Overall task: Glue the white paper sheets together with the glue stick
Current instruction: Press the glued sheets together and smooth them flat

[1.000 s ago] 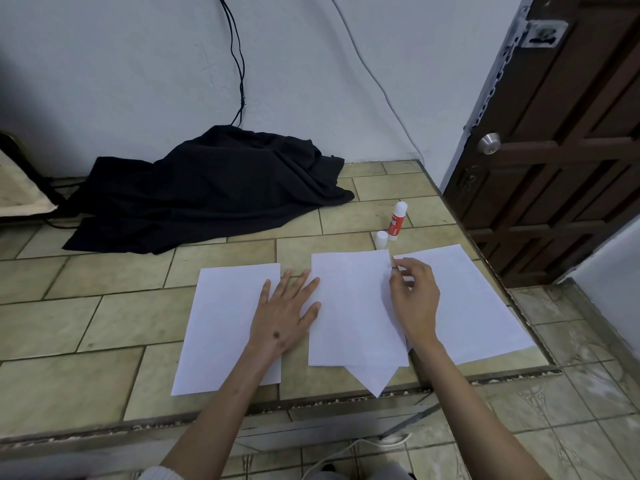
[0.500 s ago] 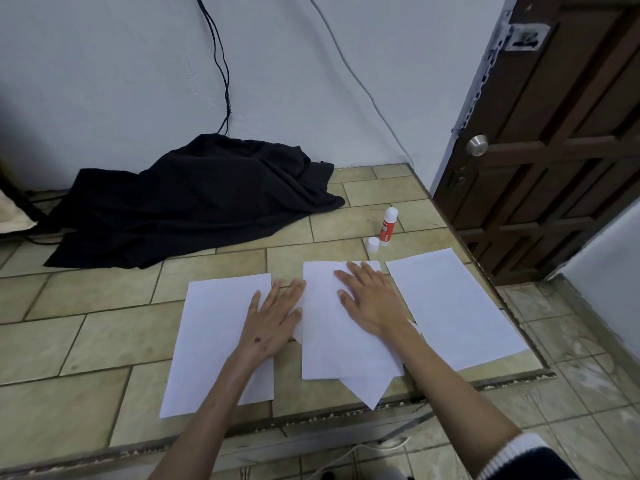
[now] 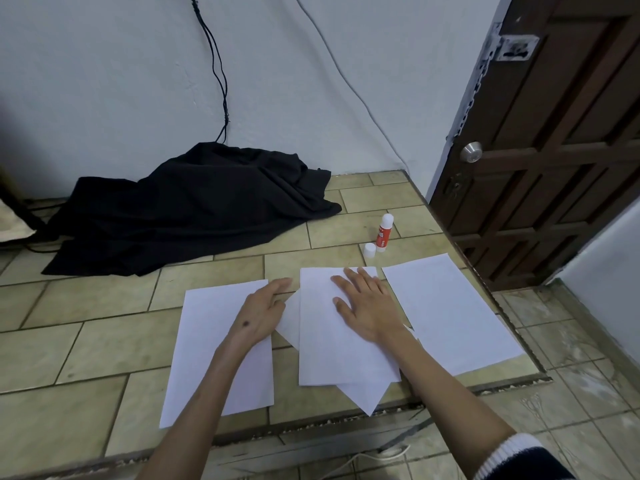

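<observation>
Under right hand [image 3: 369,308] — middle sheets [image 3: 329,355], pressed flat

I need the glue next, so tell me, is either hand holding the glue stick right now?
No, the glue stick stands alone on the tiles beside its cap, while both hands lie flat on the paper.

Lighting is looking pretty dim and flat, kind of a cool bluish cast on the wall [image 3: 104,81], with only soft shadows showing. The wide lens is bending the door [image 3: 561,140] near the edge, and everything's coming out slightly soft.
</observation>
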